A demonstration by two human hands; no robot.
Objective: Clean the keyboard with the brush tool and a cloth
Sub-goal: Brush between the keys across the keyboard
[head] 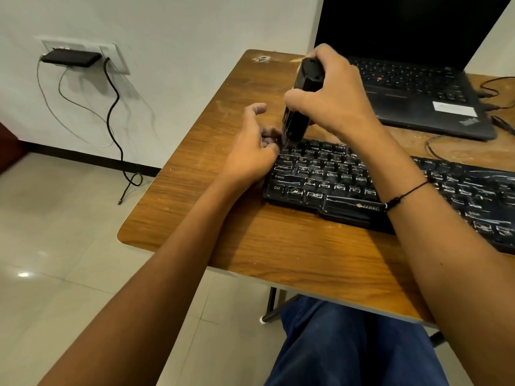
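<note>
Keyboard [390,185] lies at table [195,213] front edge. Right hand [331,98] fingers wrapped round brush tool [299,107], tip on keyboard's top-left corner. Left hand [250,151] loosely curled beside that corner; whether it holds anything: cannot tell. Rec.: short strokes btwn key rows, frame braced.

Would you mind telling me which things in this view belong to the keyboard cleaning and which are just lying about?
Part of the job:
- keyboard on the wooden table
- black brush tool, gripped by the right hand, its tip at the keyboard's top left corner
- left hand at the keyboard's left end

Just lying about:
- open laptop
- loose cables on the table
- black device at the wall socket
</note>
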